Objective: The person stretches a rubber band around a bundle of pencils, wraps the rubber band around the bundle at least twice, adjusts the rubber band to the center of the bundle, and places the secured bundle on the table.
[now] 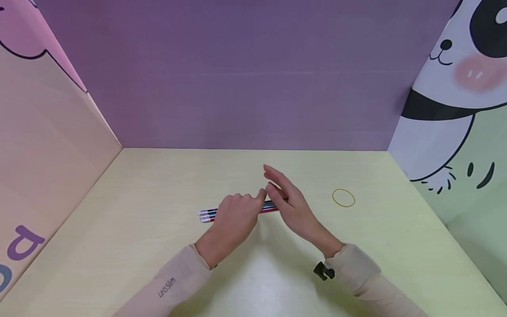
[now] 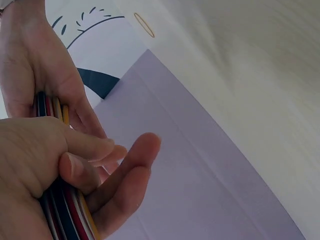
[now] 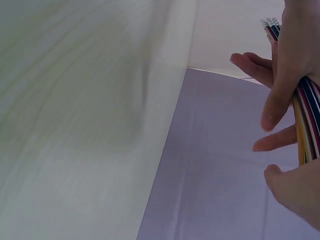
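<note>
A bundle of pencils (image 1: pixel 271 207) in dark blue, red, white and yellow lies across my left hand (image 1: pixel 239 215). That hand grips the bundle around its middle, and the silvery eraser ends stick out to the left in the head view. My right hand (image 1: pixel 295 209) is at the opposite end, its fingers fairly straight and the pencil ends against its palm side. In the left wrist view the pencils (image 2: pixel 62 210) run from under the left thumb to the right palm. Right of both hands, a thin yellow rubber band (image 1: pixel 343 206) lies on the table.
The pale wooden table (image 1: pixel 138 264) meets a purple back panel (image 1: pixel 253 88). Side panels stand at left and right, the right one (image 1: pixel 443 132) printed with a cartoon panda. A small black clip-like piece (image 1: pixel 324 270) hangs at the right cuff.
</note>
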Motion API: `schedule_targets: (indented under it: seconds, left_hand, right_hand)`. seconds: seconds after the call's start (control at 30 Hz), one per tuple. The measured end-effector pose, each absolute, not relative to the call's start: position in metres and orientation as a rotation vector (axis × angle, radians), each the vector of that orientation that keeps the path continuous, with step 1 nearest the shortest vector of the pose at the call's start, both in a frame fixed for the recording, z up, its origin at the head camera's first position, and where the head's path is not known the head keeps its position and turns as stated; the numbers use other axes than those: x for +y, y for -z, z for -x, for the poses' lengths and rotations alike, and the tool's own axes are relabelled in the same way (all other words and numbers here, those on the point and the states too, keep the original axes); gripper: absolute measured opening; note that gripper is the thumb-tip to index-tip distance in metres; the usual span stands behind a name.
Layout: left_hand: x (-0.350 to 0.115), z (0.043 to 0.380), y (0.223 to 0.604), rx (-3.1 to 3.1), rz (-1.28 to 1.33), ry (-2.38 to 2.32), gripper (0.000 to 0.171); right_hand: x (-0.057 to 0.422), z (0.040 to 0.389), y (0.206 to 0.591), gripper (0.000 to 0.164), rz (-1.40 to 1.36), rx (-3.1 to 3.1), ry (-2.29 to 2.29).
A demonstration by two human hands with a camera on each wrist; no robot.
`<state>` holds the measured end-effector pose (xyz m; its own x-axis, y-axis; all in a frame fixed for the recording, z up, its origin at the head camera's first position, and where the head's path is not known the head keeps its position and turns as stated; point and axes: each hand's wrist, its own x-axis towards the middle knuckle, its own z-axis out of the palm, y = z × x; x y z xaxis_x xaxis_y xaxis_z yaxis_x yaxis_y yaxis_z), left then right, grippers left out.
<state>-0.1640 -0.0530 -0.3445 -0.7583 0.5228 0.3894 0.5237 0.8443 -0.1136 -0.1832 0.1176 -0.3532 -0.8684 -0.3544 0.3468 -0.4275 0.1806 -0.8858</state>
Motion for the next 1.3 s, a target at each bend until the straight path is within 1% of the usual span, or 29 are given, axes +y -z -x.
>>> schedule_targets:
  seconds: [0.07, 0.13, 0.2, 0.3, 0.37, 0.43, 0.6, 0.73, 0.87, 0.93, 1.0, 1.07, 1.17, 1.3]
  left_hand:
    - [-0.051, 0.163, 0.344, -2.631, 0.755, 0.005, 0.020]
    - [-0.050, 0.163, 0.344, -2.646, 0.720, 0.012, 0.016]
    - [-0.050, 0.162, 0.344, -2.657, 0.690, 0.023, 0.015]
    - [-0.049, 0.163, 0.345, -2.671, 0.676, 0.062, 0.019]
    - [-0.048, 0.165, 0.346, -2.674, 0.693, 0.087, 0.021]
    - [-0.047, 0.166, 0.347, -2.671, 0.708, 0.087, 0.022]
    - [-0.049, 0.170, 0.350, -2.617, 0.714, 0.073, 0.016]
    - [-0.053, 0.175, 0.352, -2.572, 0.721, 0.098, 0.013]
    - [-0.056, 0.180, 0.350, -2.609, 0.714, 0.188, 0.008]
    - [-0.057, 0.183, 0.347, -2.655, 0.708, 0.318, 0.004]
    - [-0.060, 0.185, 0.344, -2.719, 0.711, 0.552, 0.004]
    - [-0.065, 0.187, 0.342, -2.766, 0.723, 0.879, 0.008]
    - [-0.076, 0.192, 0.335, -2.782, 0.724, 1.506, 0.019]
    - [-0.097, 0.202, 0.327, -2.626, 0.609, 2.212, 0.034]
  right_hand:
    - [0.115, 0.183, 0.355, 0.045, -0.787, -2.335, -1.789]
    - [0.112, 0.183, 0.356, 0.042, -0.795, -2.296, -1.774]
    - [0.108, 0.183, 0.355, 0.036, -0.808, -2.243, -1.777]
    - [0.105, 0.181, 0.353, 0.028, -0.820, -2.172, -1.793]
    - [0.106, 0.180, 0.350, 0.026, -0.822, -2.146, -1.812]
    - [0.109, 0.181, 0.346, 0.029, -0.839, -2.152, -1.821]
    - [0.125, 0.186, 0.333, 0.041, -0.886, -2.270, -1.888]
    - [0.142, 0.187, 0.319, 0.043, -0.847, -2.319, -1.969]
    - [0.159, 0.188, 0.306, 0.044, -0.782, -2.381, -1.938]
    - [0.166, 0.188, 0.300, 0.044, -0.754, -2.431, -1.892]
    - [0.171, 0.190, 0.297, 0.043, -0.741, -2.473, -1.844]
    - [0.175, 0.192, 0.295, 0.043, -0.739, -2.508, -1.794]
    - [0.180, 0.195, 0.295, 0.043, -0.733, -2.559, -1.737]
    - [0.187, 0.197, 0.297, 0.046, -0.675, -2.702, -1.638]
